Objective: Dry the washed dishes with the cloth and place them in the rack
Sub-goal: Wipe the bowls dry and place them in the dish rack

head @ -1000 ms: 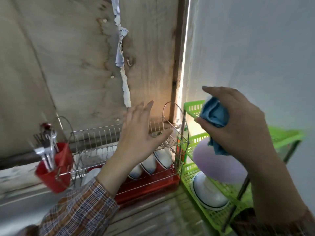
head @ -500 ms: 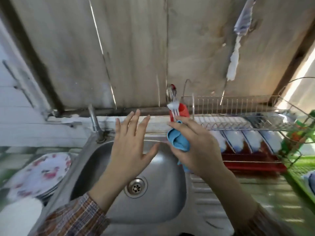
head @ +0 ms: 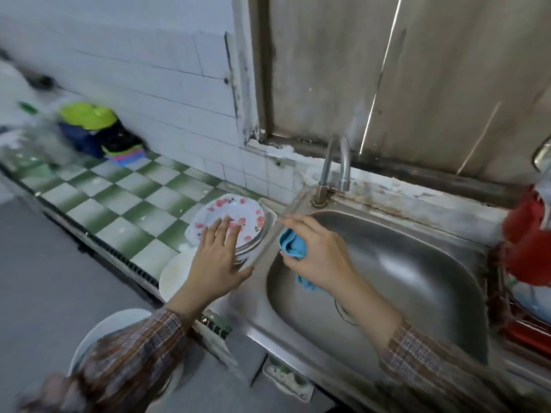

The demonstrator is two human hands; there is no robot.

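Plate (head: 238,208), pink-flowered white, tops a stack (head: 253,244) under spread left fingers (head: 223,232). Right fingers (head: 301,226) clutch blue cloth (head: 293,248); sink (head: 417,263) lies beneath them.

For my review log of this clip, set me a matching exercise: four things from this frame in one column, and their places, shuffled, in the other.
Things
1. flowered plate
2. blue cloth
3. tap
4. red holder

Places
A. at the back rim of the sink
B. bunched in the right hand
C. at the right edge of the view
D. left of the sink, beneath the left hand

Pairs: 1-D, 2-B, 3-A, 4-C
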